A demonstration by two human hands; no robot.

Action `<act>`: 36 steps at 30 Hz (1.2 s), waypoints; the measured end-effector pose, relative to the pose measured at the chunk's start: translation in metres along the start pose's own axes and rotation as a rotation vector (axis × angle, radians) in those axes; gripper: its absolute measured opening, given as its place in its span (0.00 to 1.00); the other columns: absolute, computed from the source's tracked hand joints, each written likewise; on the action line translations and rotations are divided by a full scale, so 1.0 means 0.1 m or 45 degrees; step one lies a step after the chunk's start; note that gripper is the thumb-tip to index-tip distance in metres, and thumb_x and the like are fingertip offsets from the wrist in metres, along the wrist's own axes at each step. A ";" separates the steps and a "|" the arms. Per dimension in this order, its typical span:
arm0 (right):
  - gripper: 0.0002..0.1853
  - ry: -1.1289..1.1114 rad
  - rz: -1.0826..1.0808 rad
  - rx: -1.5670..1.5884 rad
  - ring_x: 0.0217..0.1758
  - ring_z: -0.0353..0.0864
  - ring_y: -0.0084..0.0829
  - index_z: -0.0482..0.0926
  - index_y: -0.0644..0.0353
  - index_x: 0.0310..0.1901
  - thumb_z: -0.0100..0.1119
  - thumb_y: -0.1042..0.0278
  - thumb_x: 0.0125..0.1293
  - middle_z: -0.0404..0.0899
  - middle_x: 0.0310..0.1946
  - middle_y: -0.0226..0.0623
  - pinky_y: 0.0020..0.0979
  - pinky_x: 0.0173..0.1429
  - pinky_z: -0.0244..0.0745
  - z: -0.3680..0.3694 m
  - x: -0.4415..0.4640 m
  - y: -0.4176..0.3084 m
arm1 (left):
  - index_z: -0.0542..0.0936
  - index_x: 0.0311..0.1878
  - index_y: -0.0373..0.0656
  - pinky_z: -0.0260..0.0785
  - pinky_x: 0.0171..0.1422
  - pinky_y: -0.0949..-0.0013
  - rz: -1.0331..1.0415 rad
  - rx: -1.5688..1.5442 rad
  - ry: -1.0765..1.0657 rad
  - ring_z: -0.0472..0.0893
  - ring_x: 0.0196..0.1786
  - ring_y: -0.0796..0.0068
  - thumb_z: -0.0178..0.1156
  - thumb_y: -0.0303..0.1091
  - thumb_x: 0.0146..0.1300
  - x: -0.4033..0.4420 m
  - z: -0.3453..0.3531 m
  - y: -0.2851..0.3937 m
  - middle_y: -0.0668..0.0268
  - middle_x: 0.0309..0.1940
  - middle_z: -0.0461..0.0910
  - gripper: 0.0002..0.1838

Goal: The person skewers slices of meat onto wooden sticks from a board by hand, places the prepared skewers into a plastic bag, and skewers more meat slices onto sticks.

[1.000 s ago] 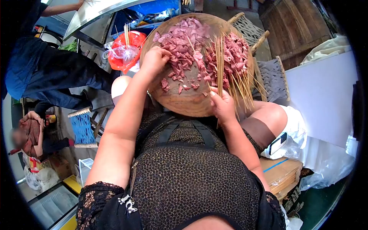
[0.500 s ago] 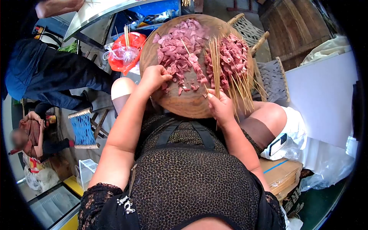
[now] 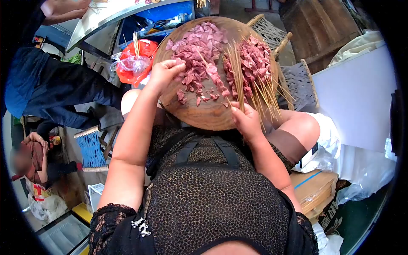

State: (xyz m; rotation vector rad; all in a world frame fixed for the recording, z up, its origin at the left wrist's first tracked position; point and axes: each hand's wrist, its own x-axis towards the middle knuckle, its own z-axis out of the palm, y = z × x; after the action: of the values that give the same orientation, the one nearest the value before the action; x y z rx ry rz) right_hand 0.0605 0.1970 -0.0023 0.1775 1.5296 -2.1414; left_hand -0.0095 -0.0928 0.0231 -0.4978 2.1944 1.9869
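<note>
A round wooden board [image 3: 199, 114] lies over my lap. Loose pink meat slices [image 3: 204, 38] are heaped on its left and middle part. My left hand [image 3: 163, 73] is raised at the heap's left edge, fingertips pinched on what looks like a small piece of meat. My right hand [image 3: 247, 121], at the board's near edge, is closed on several bamboo skewers [image 3: 239, 80]. One of them slants up to the left with meat [image 3: 216, 80] threaded along it. Right of these lies a pile of meat-loaded skewers [image 3: 257, 55], their bare ends pointing toward me.
A red plastic bag [image 3: 135, 63] with upright sticks stands left of the board. Small woven stools [image 3: 299, 83] are at the right and left. A co-worker's arm [image 3: 66, 12] reaches over a metal table [image 3: 102, 21]. Another person [image 3: 36, 157] sits far left. Cardboard [image 3: 314, 191] lies at lower right.
My left hand moved down to the small scraps, then back up beside the heap. My right hand stays at the near edge with the skewers. The co-worker's hands shifted at the table.
</note>
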 end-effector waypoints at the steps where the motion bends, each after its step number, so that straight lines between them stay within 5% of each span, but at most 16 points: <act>1: 0.12 -0.012 -0.005 -0.099 0.22 0.64 0.13 0.76 0.64 0.46 0.55 0.70 0.63 0.69 0.22 0.20 0.16 0.27 0.59 -0.03 0.01 0.04 | 0.78 0.44 0.39 0.69 0.32 0.81 -0.014 -0.111 -0.055 0.76 0.30 0.83 0.58 0.34 0.62 0.04 -0.02 0.06 0.69 0.34 0.80 0.11; 6: 0.11 -0.033 -0.012 -0.305 0.23 0.63 0.12 0.77 0.63 0.45 0.55 0.70 0.63 0.69 0.23 0.19 0.17 0.28 0.60 0.05 -0.11 0.04 | 0.73 0.49 0.38 0.76 0.41 0.73 -0.007 -0.746 -0.220 0.80 0.37 0.74 0.48 0.34 0.68 0.12 0.00 0.03 0.59 0.43 0.79 0.12; 7: 0.11 -0.023 -0.015 -0.309 0.23 0.63 0.12 0.77 0.63 0.45 0.55 0.70 0.63 0.69 0.23 0.19 0.17 0.28 0.60 0.08 -0.12 0.04 | 0.70 0.52 0.39 0.76 0.48 0.68 -0.016 -0.808 -0.256 0.80 0.45 0.68 0.49 0.35 0.67 0.14 0.00 -0.04 0.56 0.47 0.77 0.14; 15: 0.11 0.091 -0.042 -0.420 0.25 0.64 0.12 0.77 0.63 0.45 0.55 0.70 0.63 0.70 0.24 0.19 0.17 0.30 0.62 0.20 -0.14 0.09 | 0.68 0.52 0.36 0.73 0.56 0.61 0.038 -1.025 -0.235 0.78 0.50 0.61 0.49 0.36 0.67 0.19 0.04 -0.06 0.53 0.47 0.76 0.15; 26: 0.10 0.133 -0.101 -0.728 0.23 0.62 0.10 0.78 0.63 0.44 0.55 0.71 0.63 0.68 0.21 0.16 0.16 0.27 0.58 0.14 -0.29 -0.23 | 0.72 0.48 0.38 0.75 0.48 0.67 -0.004 -0.915 -0.374 0.80 0.45 0.66 0.53 0.32 0.65 0.06 0.05 0.05 0.58 0.42 0.79 0.12; 36: 0.10 0.157 -0.208 -0.472 0.24 0.62 0.10 0.78 0.63 0.45 0.54 0.72 0.63 0.69 0.24 0.17 0.15 0.28 0.59 0.17 -0.22 0.14 | 0.73 0.46 0.42 0.74 0.50 0.63 -0.051 -0.970 -0.423 0.80 0.47 0.66 0.53 0.37 0.65 -0.10 0.12 0.16 0.58 0.44 0.79 0.12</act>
State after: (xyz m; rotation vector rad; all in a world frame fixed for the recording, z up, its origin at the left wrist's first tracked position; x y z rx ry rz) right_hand 0.0889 0.1846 0.0001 0.0588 2.0434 -1.9496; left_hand -0.0067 -0.0784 0.0405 -0.2462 1.1835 2.6077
